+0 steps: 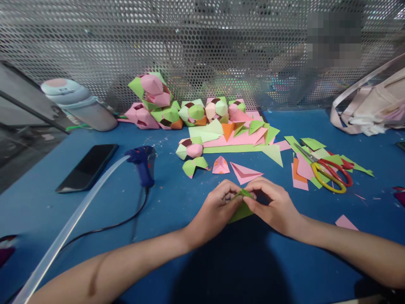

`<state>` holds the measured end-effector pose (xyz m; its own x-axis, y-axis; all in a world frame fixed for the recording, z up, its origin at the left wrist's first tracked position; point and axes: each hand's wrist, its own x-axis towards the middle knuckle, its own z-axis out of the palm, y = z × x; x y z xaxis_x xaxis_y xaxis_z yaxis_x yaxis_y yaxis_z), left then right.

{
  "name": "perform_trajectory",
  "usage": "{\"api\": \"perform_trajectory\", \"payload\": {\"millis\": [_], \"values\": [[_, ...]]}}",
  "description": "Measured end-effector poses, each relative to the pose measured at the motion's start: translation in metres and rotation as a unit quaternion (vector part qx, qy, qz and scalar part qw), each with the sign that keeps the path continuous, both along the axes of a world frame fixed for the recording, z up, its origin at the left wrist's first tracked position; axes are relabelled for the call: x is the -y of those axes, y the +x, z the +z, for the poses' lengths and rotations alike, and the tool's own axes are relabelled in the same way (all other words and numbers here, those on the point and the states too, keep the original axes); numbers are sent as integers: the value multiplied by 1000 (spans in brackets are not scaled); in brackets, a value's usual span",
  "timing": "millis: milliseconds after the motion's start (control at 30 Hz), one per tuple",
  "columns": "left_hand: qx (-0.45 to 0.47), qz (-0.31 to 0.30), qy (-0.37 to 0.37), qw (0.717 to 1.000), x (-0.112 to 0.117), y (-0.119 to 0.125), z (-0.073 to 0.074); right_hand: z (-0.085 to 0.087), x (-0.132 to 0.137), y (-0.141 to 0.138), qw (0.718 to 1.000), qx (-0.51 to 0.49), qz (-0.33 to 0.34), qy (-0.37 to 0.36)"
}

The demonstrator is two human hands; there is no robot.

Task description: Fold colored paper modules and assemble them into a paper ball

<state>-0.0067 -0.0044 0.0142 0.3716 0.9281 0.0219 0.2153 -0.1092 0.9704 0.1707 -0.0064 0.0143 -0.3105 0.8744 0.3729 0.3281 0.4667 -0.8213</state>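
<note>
Both my hands meet over the blue table (177,219) near the front middle. My left hand (215,211) and my right hand (274,204) are closed, pinching a small piece of green paper (241,209) between their fingertips. The paper is folded and its lower part pokes out below my left fingers. Just beyond my hands lie a pink folded triangle (245,172) and a small pink and orange folded piece (220,165).
Folded pink and green paper flowers (177,110) and cut paper sheets (234,137) pile up at the back. Yellow and red scissors (329,173) lie on scraps to the right. A blue glue gun (143,164), a phone (88,166), a bottle (79,103) and a bag (373,109) stand around. A perforated metal screen closes the back.
</note>
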Motion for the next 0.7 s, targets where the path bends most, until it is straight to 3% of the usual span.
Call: {"api": "perform_trajectory", "payload": {"millis": [333, 700], "values": [[-21, 28, -25, 999, 1, 2, 9, -1, -2, 2, 999, 34, -6, 9], [-32, 47, -39, 998, -2, 2, 4, -7, -5, 3, 998, 64, -8, 8]]}}
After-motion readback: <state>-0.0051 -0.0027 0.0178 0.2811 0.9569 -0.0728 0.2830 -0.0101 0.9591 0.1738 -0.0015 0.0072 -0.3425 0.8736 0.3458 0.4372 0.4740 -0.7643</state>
